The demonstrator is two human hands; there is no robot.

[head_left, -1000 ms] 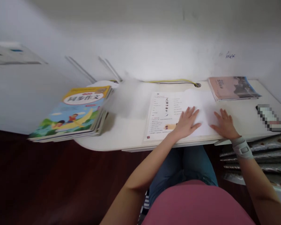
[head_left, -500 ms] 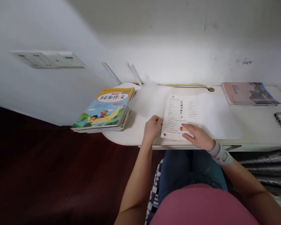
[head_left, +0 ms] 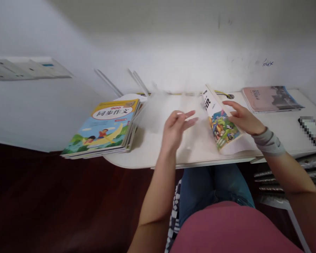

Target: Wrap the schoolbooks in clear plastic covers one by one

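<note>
A thin book lies on the white desk in front of me, its colourful cartoon cover standing up and tilted to the right. My right hand, with a grey wrist band, rests with stretched fingers against the cover's right side and upper edge. My left hand hovers just left of the book, fingers apart, holding nothing. A pale, blurred sheet lies beyond my left hand.
A stack of colourful books overhangs the desk's left end. A pink book lies at the back right, a pixelated object at the right edge. A white wall stands behind. Dark floor lies to the left, metal racks under the right side.
The book lay open flat under both hands. My left hand took its left edge; now the cover has swung up toward the right, my left hand has let go and my right hand meets it.
</note>
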